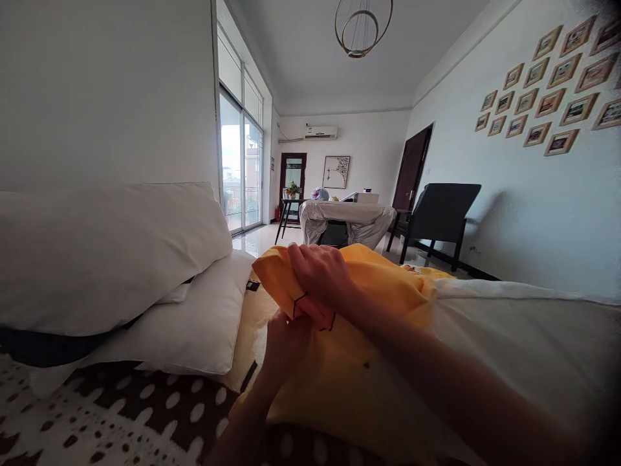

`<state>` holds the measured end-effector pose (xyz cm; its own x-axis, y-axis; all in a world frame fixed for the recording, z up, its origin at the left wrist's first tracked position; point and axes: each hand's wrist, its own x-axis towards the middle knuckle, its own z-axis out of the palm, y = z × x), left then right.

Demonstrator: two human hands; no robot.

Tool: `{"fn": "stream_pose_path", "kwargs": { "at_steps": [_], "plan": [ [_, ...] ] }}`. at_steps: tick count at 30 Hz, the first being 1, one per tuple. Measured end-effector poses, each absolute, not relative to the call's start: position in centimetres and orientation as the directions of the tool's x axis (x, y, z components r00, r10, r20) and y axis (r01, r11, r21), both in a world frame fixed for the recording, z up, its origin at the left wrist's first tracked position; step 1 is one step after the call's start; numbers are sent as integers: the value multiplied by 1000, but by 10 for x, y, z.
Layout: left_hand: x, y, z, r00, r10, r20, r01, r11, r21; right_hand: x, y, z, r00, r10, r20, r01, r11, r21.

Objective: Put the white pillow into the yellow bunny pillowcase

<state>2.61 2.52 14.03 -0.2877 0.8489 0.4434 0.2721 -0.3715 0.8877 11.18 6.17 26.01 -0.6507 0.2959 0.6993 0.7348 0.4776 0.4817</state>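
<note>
A yellow pillowcase [369, 362] lies bunched over a white pillow [524, 336] on the bed in front of me. My right hand [323, 275] is closed over the top of the yellow cloth near its open end. My left hand [284, 340] grips the same cloth from below, its fingers mostly hidden by folds. Both hands meet at the pillowcase's left edge.
Two white pillows [107, 252] are stacked at the left on a brown dotted bedsheet [121, 421]. Beyond the bed stand a dark armchair [439, 213], a table under a plastic cover [347, 217] and a glass balcony door [241, 171].
</note>
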Motion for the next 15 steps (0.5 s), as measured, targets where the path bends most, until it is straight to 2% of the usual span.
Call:
{"fn": "stream_pose_path", "kwargs": {
  "at_steps": [3,7,12,15],
  "plan": [
    [30,22,140,-354,799,485,298,-395,869,113,65,262,-665,283,691,728,449,518],
    [31,25,129,-438,651,620,435,-450,780,120,75,267,-624,351,698,774,400,491],
    [32,25,121,-428,515,743,534,-519,667,126,85,268,-578,381,722,810,378,449],
    [34,19,124,-425,510,748,521,-537,663,127,84,269,-570,397,719,815,382,435]
  ]
}}
